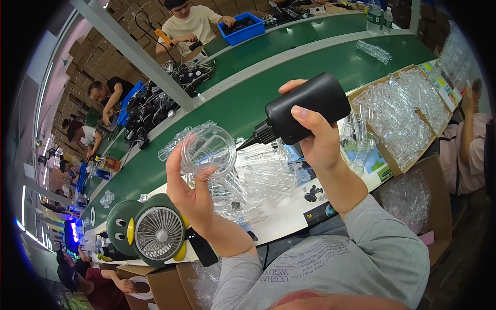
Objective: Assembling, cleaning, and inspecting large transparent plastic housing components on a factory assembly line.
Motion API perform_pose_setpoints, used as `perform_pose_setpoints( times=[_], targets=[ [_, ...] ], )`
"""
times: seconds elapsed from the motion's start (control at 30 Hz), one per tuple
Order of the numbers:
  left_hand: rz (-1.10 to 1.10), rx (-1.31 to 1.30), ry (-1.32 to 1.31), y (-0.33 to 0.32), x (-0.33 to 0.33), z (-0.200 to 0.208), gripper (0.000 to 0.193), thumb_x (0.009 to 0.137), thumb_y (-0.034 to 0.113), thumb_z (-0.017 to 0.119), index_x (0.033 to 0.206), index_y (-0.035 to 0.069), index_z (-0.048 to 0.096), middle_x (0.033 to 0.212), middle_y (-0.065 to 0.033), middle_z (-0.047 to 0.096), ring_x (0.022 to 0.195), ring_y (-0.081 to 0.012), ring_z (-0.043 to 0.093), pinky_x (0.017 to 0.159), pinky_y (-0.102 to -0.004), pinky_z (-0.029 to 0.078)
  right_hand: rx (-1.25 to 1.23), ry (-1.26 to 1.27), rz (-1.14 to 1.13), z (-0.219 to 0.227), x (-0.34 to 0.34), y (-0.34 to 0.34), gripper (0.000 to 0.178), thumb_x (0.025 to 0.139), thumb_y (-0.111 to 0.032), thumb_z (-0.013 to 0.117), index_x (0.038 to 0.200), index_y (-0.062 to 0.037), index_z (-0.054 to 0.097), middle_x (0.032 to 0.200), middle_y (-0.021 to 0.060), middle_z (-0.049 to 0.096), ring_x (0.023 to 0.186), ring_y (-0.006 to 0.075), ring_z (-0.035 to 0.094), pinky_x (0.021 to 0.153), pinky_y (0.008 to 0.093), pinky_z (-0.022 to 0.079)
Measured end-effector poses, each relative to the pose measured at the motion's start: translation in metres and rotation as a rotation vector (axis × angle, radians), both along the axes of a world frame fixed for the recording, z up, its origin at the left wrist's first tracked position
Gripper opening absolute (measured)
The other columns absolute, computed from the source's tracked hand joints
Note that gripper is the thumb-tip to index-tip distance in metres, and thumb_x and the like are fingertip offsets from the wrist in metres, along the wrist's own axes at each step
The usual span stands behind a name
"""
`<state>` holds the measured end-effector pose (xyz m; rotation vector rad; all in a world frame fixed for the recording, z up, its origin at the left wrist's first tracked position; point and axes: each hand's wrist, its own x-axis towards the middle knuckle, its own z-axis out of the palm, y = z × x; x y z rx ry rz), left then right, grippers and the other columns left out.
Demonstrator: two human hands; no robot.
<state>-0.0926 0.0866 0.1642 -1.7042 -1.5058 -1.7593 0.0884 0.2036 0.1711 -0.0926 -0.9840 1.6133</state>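
A long green tabletop stretches beyond one grey shirt with printed lettering; nearer lies a heap of clear plastic tubes, too many to count. The right hand is clamped on one black plastic bottle, its tapered nozzle just beside one clear round plastic cup, gripped in the left hand

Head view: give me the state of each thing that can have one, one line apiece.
Clear round plastic part, held up in the left hand.
Black squeeze bottle, tilted in the right hand, nozzle toward the part; contact unclear.
Green penguin fan, grille exposed; running or not, cannot tell.
Blue bin, open, black items inside.
Carton at right, open, filled with clear plastic pieces.
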Motion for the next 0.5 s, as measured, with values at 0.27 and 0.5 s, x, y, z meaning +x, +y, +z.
perform_pose_setpoints(
  times=[0.27, 0.5],
  targets=[
    [0.064, 0.000, 0.122, 0.0006, -0.0013, 0.0032, 0.043, 0.080, 0.016, 0.066, 0.116, -0.005, 0.055, 0.113, -0.0167, 0.061, 0.107, -0.0278, 0.056, 0.094, -0.0353, 0.040, -0.011, -0.007, 0.046, 0.0005, 0.0005, 0.0008, 0.034, 0.074, -0.008, 0.061, 0.105, 0.0006, 0.051, 0.106, 0.0132, 0.057, 0.083, 0.0162, 0.061, 0.071, 0.0280, 0.054],
    [0.045, 0.007, 0.146, 0.0015, -0.0014, 0.0049, 0.039, 0.081, 0.012, 0.061, 0.116, -0.006, 0.055, 0.114, -0.0179, 0.060, 0.110, -0.0307, 0.054, 0.098, -0.0382, 0.038, -0.039, -0.013, 0.100, -0.0004, -0.0007, 0.0030, 0.036, 0.074, -0.010, 0.061, 0.106, 0.0014, 0.051, 0.105, 0.0132, 0.057, 0.081, 0.0166, 0.062, 0.070, 0.0278, 0.054]
  ],
)
